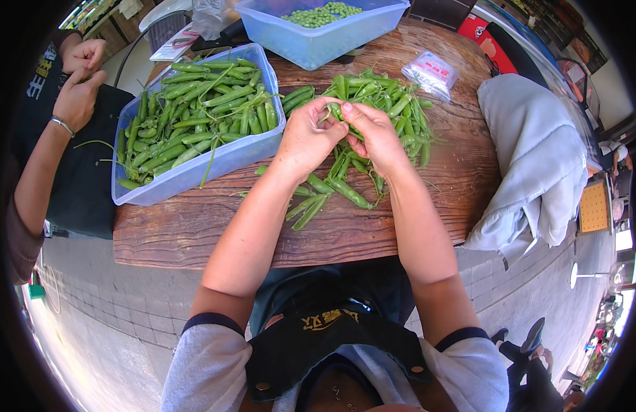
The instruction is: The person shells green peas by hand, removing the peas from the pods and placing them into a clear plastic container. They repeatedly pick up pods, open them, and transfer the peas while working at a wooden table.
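Note:
Over a wooden table [194, 232], my left hand [310, 135] and my right hand [375, 135] meet, fingertips close together on one green pea pod [334, 110]. Which part each finger presses is partly hidden. Under and behind them lies a loose heap of pea pods [400, 103], with several more pods [318, 201] nearer the table's front edge. A translucent blue plastic bin [204, 170] full of pods stands to the left. At the back, another blue plastic bin [312, 46] holds shelled peas [323, 15].
A co-worker's hands [81, 77] are at the far left, beside the pod bin. A clear plastic packet [430, 74] lies at the back right. Grey cloth [534, 159] drapes over the right edge. A clear plastic bag [212, 18] sits at the back left.

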{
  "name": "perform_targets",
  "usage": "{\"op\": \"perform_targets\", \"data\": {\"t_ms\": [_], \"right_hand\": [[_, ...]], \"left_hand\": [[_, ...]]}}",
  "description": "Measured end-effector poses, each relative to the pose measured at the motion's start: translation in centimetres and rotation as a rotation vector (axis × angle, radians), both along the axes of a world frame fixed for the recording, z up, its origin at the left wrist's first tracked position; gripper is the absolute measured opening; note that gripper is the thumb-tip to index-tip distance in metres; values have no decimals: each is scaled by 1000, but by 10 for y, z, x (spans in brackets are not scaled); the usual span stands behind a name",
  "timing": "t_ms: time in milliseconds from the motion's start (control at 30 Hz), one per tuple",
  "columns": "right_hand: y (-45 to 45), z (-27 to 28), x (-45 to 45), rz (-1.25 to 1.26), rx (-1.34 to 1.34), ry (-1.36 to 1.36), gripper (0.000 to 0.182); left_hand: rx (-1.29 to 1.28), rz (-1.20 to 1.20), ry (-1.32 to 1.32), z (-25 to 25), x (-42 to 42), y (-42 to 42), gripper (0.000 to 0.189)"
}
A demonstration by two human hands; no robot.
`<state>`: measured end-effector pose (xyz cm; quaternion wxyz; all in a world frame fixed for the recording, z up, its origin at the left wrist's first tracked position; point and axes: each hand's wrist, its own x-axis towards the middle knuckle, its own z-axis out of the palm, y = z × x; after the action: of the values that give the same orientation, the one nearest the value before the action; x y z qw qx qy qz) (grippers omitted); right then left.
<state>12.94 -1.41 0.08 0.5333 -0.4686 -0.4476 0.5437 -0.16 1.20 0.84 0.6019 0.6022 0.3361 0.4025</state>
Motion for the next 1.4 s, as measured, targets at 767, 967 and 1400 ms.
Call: {"op": "perform_targets", "data": {"t_ms": [767,967,1400], "right_hand": [[4,-8,-3,5,100,-161,25],[2,-7,-6,24,42,-72,19],[8,6,32,-113,-46,568,21]], "left_hand": [[122,138,128,-11,3,4,11],[172,279,119,-2,4,0,17],[726,552,412,17,-4,-8,36]]}}
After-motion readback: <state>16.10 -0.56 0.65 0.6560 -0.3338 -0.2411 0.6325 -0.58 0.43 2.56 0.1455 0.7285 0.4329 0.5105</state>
